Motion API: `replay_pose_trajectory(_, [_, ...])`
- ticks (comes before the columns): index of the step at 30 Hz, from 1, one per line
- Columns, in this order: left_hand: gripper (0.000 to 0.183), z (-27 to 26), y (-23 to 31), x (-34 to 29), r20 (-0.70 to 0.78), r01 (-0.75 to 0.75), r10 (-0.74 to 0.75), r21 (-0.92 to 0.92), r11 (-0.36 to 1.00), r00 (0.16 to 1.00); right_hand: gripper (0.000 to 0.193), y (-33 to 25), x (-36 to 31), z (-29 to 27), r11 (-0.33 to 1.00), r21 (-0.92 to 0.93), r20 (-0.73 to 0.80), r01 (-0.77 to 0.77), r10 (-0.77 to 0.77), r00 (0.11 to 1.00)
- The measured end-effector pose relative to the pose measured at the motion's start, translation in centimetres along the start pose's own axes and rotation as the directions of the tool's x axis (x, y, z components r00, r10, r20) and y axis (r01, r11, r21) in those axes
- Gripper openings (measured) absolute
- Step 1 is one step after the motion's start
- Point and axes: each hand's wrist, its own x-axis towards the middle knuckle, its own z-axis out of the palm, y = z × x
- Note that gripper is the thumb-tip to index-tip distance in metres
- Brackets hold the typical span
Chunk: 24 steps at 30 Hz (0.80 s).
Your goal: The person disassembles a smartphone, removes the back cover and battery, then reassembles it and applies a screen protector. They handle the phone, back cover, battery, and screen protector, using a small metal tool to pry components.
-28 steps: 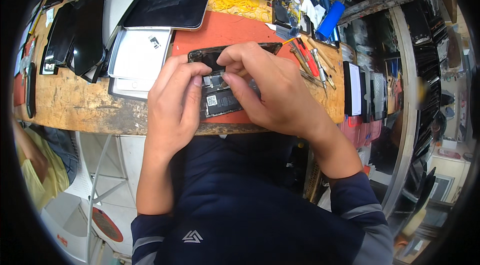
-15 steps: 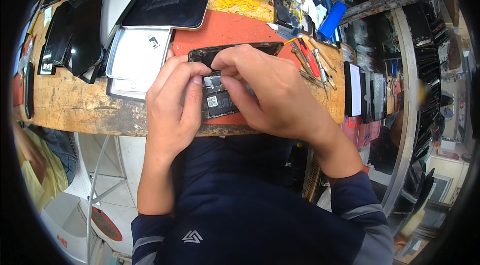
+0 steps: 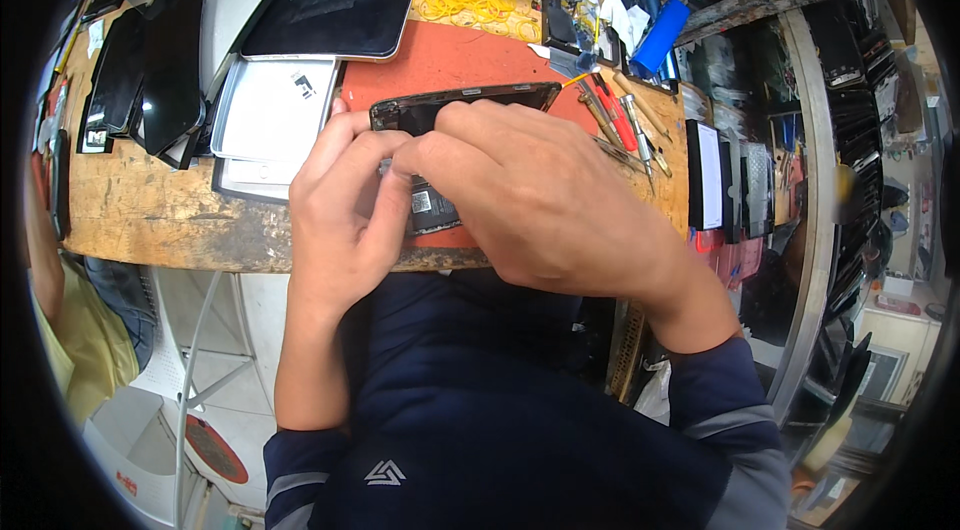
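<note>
An opened phone lies on a red mat (image 3: 460,52) in front of me. Its dark screen panel (image 3: 410,114) is tilted up along the far side, and the lower phone body (image 3: 432,214) shows a black battery with a small white code label. My left hand (image 3: 340,205) is closed around the left end of the phone, its thumb and forefinger near the gap between the two halves. Over the phone's middle, my right hand (image 3: 545,195) has its fingers pressed together, with the tips close against my left thumb and forefinger. Whatever those right fingertips hold is hidden.
Right of the mat lie screwdrivers (image 3: 627,125) and other slim tools, with a blue roll (image 3: 660,37) behind. A large phone (image 3: 328,20) rests on a white tray (image 3: 268,110) at the left, beside dark screens (image 3: 172,70). Yellow rubber bands (image 3: 475,5) lie behind the mat.
My right hand has moved left and its fingers have drawn together, now meeting my left fingertips. It covers more of the phone's inside. My left hand stays on the phone.
</note>
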Motion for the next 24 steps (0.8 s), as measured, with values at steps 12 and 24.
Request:
replay_pose_trajectory(12, [0.016,0.2,0.1,-0.1,0.021,0.018,-0.018,0.009,1.000,1.000,0.035,0.4,-0.2,1.1,0.992,0.128,-0.112,0.015,-0.001,0.994])
replay_pose_trajectory(24, [0.017,0.1,0.0,-0.3,0.074,0.044,-0.048,0.050,0.998,0.996,0.036,1.0,-0.6,1.5,0.988,0.157,-0.156,-0.007,0.031,0.987])
